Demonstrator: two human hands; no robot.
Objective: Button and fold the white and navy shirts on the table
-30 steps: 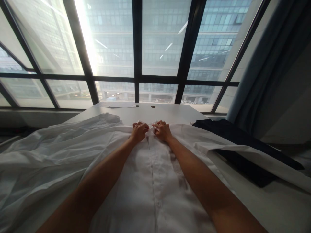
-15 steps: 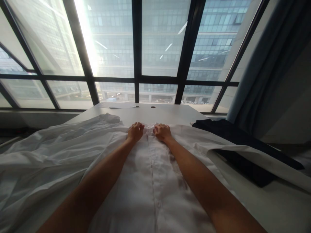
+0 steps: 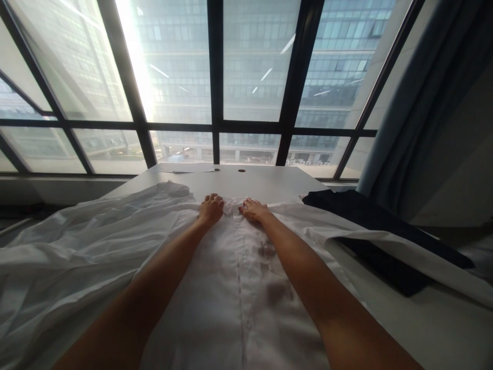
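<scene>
A white button-up shirt (image 3: pixel 208 288) lies spread out with its collar (image 3: pixel 232 204) at the far end and its button placket running toward me. My left hand (image 3: pixel 211 207) rests on the fabric just left of the collar, its fingers loosely extended. Right of the collar, my right hand (image 3: pixel 253 209) lies on the shirt with fingers spread apart. Neither hand appears to grip the cloth, though the fingertips are small and partly blurred. My forearms cover parts of the shirt's two sides.
More rumpled white cloth (image 3: pixel 77 231) spreads over the left. Dark navy fabric (image 3: pixel 358 210) lies at right, partly under a white sleeve (image 3: pixel 389 241). Beyond the collar is the white tabletop (image 3: pixel 265 182), with two round holes near large windows. A blue-grey curtain (image 3: pixel 408 118) hangs right.
Both hands have loosened from the collar area; their curled fingers have straightened onto the fabric. The left hand sits slightly farther from the collar. The shirt stays spread out.
</scene>
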